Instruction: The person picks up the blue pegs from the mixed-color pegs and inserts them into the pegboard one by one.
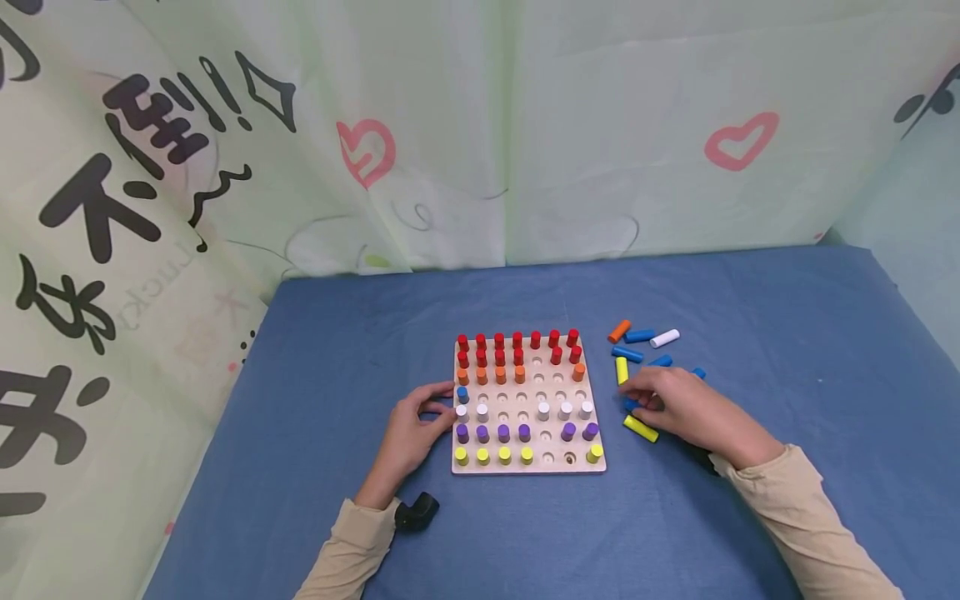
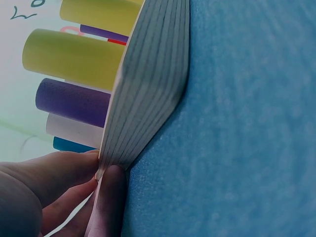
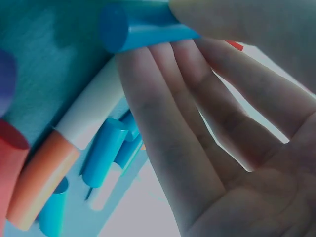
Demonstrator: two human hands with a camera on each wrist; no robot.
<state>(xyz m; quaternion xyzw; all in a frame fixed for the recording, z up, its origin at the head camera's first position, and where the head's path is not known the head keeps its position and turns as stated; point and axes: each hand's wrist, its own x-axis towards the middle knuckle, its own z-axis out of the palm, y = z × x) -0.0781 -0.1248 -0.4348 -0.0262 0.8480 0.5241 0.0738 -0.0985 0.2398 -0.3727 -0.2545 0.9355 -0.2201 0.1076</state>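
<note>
My right hand (image 1: 686, 410) pinches a blue peg (image 3: 143, 27), a smooth short cylinder with a flat round end, between thumb and fingertips; it sits just right of the wooden pegboard (image 1: 528, 465), low over the blue cloth (image 1: 750, 292). My left hand (image 1: 412, 427) rests against the board's left edge, fingers lightly curled on the rim, gripping the edge rather than any peg.

The board holds red pegs (image 1: 517, 340) in the far rows, a few orange ones, a lone blue peg at the left, then white, purple and yellow rows (image 1: 504, 455) nearest me, with several holes open.

From the head view the held peg is almost covered by my fingers; only a speck of blue shows. Loose pegs (image 1: 637, 336) lie beyond my right hand, some partly hidden beneath it, so I cannot count them.

The right wrist view shows the blue peg's round end plainly, with the other pegs blurred behind it. The left wrist view shows the board's layered plywood edge (image 2: 148, 98) and my fingertips (image 2: 111, 197) at its corner, pegs seen sideways.
</note>
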